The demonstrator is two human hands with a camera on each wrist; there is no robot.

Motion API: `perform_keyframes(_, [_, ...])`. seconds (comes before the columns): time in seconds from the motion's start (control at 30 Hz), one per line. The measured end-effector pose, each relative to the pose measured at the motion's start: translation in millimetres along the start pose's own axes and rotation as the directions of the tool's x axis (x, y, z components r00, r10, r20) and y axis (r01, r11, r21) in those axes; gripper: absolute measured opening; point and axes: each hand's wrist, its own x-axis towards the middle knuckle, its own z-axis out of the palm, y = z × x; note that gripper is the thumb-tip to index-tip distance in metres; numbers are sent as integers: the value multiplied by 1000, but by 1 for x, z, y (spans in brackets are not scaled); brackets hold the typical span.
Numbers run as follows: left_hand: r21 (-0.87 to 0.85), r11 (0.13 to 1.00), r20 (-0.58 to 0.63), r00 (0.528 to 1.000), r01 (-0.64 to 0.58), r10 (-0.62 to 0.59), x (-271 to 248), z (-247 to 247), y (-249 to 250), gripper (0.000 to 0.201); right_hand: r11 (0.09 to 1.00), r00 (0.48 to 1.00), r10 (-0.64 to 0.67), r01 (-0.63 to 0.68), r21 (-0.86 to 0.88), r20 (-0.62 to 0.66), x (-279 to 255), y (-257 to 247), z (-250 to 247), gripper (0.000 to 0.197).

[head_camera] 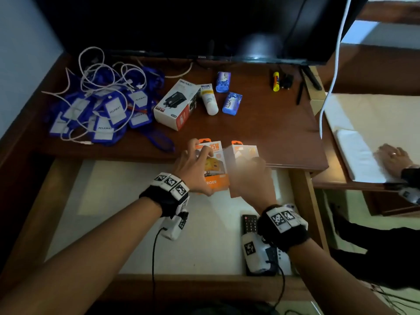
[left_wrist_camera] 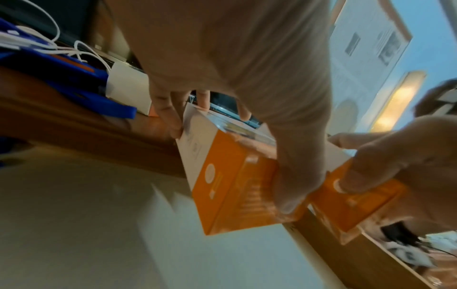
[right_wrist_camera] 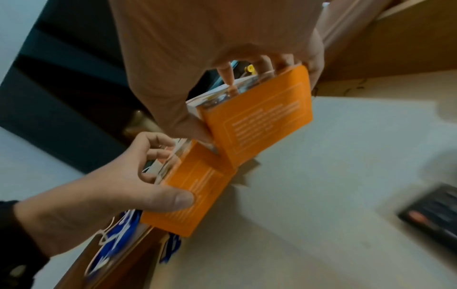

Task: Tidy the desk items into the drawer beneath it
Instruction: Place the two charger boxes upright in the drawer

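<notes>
Two orange-and-white charger boxes hang side by side over the desk's front edge, above the open drawer (head_camera: 204, 285). My left hand (head_camera: 195, 164) grips the left charger box (head_camera: 214, 169), fingers on its top face and thumb at its near end. My right hand (head_camera: 252, 176) grips the right charger box (head_camera: 244, 152), which is blurred. In the left wrist view the left box (left_wrist_camera: 235, 191) sits in my fingers with the right box (left_wrist_camera: 358, 205) beside it. The right wrist view shows the right box (right_wrist_camera: 259, 121) touching the left box (right_wrist_camera: 193, 191) at one corner.
A black remote (head_camera: 250, 223) lies in the drawer's right side. On the desk (head_camera: 272, 133) lie blue lanyard badges tangled with white cables (head_camera: 102, 105), a white adapter box (head_camera: 175, 105), a cream tube (head_camera: 209, 98), two blue packets (head_camera: 231, 103) and a glue stick (head_camera: 276, 81). Another person's hand (head_camera: 395, 158) rests at right.
</notes>
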Motion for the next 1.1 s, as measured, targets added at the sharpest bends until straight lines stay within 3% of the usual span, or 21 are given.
perform_keyframes(0.1, [5, 1000, -25, 1000, -11, 11, -28, 17, 4, 99, 1000, 1000, -3, 3, 21, 27, -29, 18, 0, 95])
perform_keyframes(0.23, [11, 1000, 79, 997, -2, 1, -56, 45, 0, 103, 993, 988, 68, -55, -100, 136, -54, 37, 8, 99])
perform_keyframes(0.43, [48, 998, 197, 979, 39, -48, -69, 83, -13, 108, 968, 930, 191, -125, -216, 315, -54, 52, 44, 105])
perform_keyframes(0.53, [67, 995, 262, 961, 78, -93, -72, 99, -17, 111, 950, 908, 194, -81, -300, 371, -55, 54, 62, 111])
perform_keyframes(0.7, [56, 991, 319, 938, 124, -136, -78, 121, -22, 114, 916, 871, 189, 10, -400, 454, -58, 57, 73, 100])
perform_keyframes(0.9, [-20, 984, 289, 944, 175, -162, -78, 126, -22, 114, 829, 927, 69, 153, -539, 369, -42, 49, 70, 74])
perform_keyframes(1.1, [-59, 973, 297, 935, 222, -195, -72, 125, -19, 124, 817, 836, -29, 335, -469, 547, -18, 49, 69, 91])
